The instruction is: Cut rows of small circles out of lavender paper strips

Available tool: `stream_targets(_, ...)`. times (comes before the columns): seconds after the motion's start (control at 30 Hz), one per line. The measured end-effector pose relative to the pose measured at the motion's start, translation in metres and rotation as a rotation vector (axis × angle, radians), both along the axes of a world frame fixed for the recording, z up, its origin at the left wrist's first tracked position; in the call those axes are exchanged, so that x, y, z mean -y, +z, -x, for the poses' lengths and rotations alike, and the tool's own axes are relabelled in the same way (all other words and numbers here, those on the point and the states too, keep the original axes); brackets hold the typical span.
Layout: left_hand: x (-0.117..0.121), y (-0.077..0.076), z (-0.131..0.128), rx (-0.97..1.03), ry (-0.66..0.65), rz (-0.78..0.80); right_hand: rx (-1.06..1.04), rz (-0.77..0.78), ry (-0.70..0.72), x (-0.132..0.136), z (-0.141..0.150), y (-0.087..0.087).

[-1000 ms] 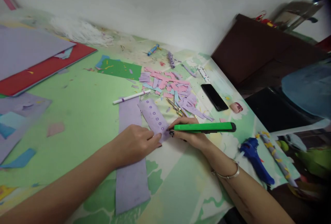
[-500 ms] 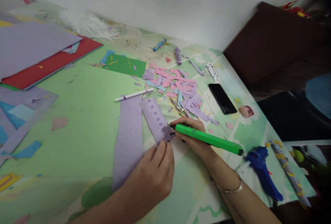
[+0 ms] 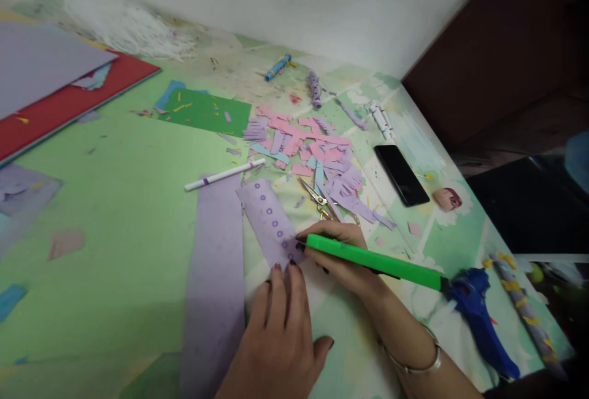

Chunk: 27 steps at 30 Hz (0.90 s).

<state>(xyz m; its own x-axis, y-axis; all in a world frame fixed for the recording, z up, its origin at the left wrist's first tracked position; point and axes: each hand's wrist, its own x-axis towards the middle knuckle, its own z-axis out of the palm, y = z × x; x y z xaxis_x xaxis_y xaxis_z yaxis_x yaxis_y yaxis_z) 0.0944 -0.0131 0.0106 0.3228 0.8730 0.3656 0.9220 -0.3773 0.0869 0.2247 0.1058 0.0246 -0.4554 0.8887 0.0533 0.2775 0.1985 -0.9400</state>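
Observation:
A short strip of purple paper [image 3: 270, 224] lies tilted on the table, with a row of small drawn purple circles along it. My left hand [image 3: 280, 331] lies spread over its near end, fingertips pressing the paper and the thumb apart. My right hand [image 3: 338, 255] is closed round a green utility knife [image 3: 372, 259], whose dark front end is at the strip's right edge, near the lowest circles. Its tip is too small to make out. Left of the strip lies a longer purple paper strip [image 3: 214, 276], with a white marker [image 3: 224, 175] across its top.
Scissors [image 3: 319, 197] and pink, purple and blue paper scraps [image 3: 304, 141] lie just beyond my hands. A black phone [image 3: 401, 175], a blue glue gun [image 3: 483, 319] and a decorated roll [image 3: 524, 310] are to the right. Red sheets [image 3: 133, 77] lie far left.
My left hand has gone from pinching the strip's near end to lying spread on it. The right hand still grips the utility knife at the strip's edge. The view has shifted slightly.

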Motion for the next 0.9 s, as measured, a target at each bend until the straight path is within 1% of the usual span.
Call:
stream_targets(0.07,-0.002,0.001,-0.002,0.03,0.045,0.034,0.011,-0.001,-0.012,-0.001,0.002,0.002)
stream_targets(0.1,-0.003,0.001,-0.003,0.043,0.059,0.04,0.011,-0.026,-0.008,-0.002,0.003,0.003)
stream_targets(0.2,-0.006,0.0,-0.002,0.067,0.047,0.008,-0.012,-0.119,0.031,-0.004,0.004,0.005)
stream_targets(0.3,-0.008,-0.001,0.001,0.076,0.041,-0.006,-0.043,-0.131,0.08,-0.006,0.003,0.006)
stream_targets(0.4,-0.008,-0.001,0.004,0.074,0.021,-0.002,-0.06,-0.076,0.102,-0.009,0.001,0.007)
stream_targets(0.53,-0.007,0.001,0.009,0.05,-0.014,0.016,-0.114,0.162,0.08,-0.01,-0.002,0.008)
stream_targets(0.6,-0.007,0.002,0.011,0.042,-0.028,0.03,-0.147,0.237,0.058,-0.009,-0.002,0.007)
stream_targets(0.67,-0.006,0.002,0.012,0.032,-0.036,0.04,-0.151,0.224,0.061,-0.007,-0.003,0.006)
stream_targets(0.8,-0.005,0.002,0.013,0.01,-0.04,0.052,-0.14,0.22,0.136,-0.004,-0.003,0.005)
stream_targets(0.9,-0.005,0.002,0.015,0.02,-0.058,0.067,-0.135,0.212,0.14,-0.003,-0.004,0.006)
